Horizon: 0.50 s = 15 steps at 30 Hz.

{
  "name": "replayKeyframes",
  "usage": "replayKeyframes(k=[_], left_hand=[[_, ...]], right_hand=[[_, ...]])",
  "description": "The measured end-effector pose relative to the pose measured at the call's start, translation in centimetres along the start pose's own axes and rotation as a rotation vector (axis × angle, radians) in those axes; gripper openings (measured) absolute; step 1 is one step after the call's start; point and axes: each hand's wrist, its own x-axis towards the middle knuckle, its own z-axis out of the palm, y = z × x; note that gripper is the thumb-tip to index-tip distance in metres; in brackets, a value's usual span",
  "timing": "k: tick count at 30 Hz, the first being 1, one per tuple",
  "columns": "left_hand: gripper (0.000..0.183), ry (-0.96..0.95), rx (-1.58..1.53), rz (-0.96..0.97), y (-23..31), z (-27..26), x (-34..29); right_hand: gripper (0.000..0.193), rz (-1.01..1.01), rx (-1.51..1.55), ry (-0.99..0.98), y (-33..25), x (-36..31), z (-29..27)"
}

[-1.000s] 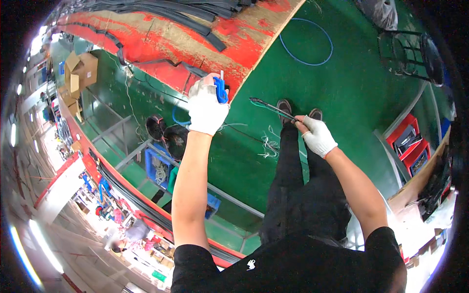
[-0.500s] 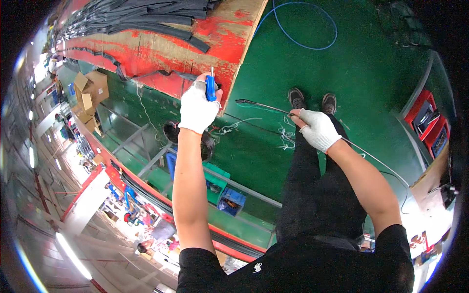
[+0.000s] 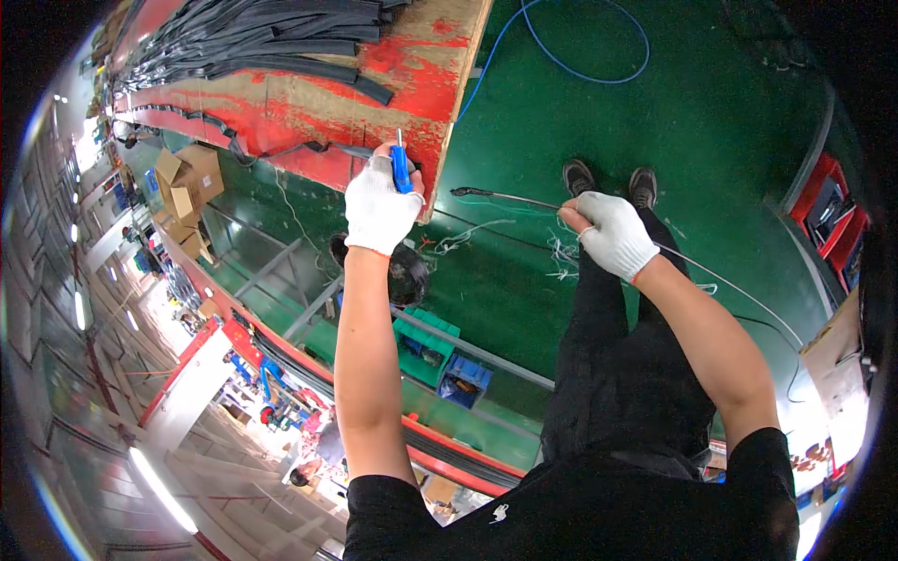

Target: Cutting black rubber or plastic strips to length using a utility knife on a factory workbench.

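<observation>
My left hand point(image 3: 382, 208), in a white knitted glove, is closed around a blue tool point(image 3: 401, 169) with a short metal tip pointing away from me. It is over the near corner of the worn red tabletop point(image 3: 412, 107). To the right, my gloved right hand point(image 3: 613, 234) is closed on a long thin dark rod point(image 3: 519, 199). The rod's thicker black end point(image 3: 462, 192) points left toward the tabletop corner, apart from my left hand. From behind the right hand, a thin line point(image 3: 739, 292) runs down to the right.
Many flat black strips point(image 3: 271, 42) lie on the tabletop. A blue hose point(image 3: 645, 47) loops over the green floor point(image 3: 524, 122). Cardboard boxes point(image 3: 192, 182), metal frame bars point(image 3: 477, 349), a green bin point(image 3: 426, 341) and a blue bin point(image 3: 465, 381) stand left and below. Red trays point(image 3: 828, 215) are at right.
The view has turned slightly, so the tabletop sits further left and my feet further right. My right hand is a little further right. Both hands keep their hold.
</observation>
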Motion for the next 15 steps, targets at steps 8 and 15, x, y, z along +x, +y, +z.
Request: replayKeyframes(k=[8, 15], left_hand=[[0.056, 0.064, 0.263, -0.290, 3.8, 2.0, 0.0], [0.052, 0.234, 0.169, -0.232, 2.5, 4.0, -1.4]], right_hand=[[0.021, -0.094, 0.029, 0.047, -1.2, 0.6, 0.8], [0.019, -0.163, 0.038, 0.090, -1.9, 1.7, 0.4]])
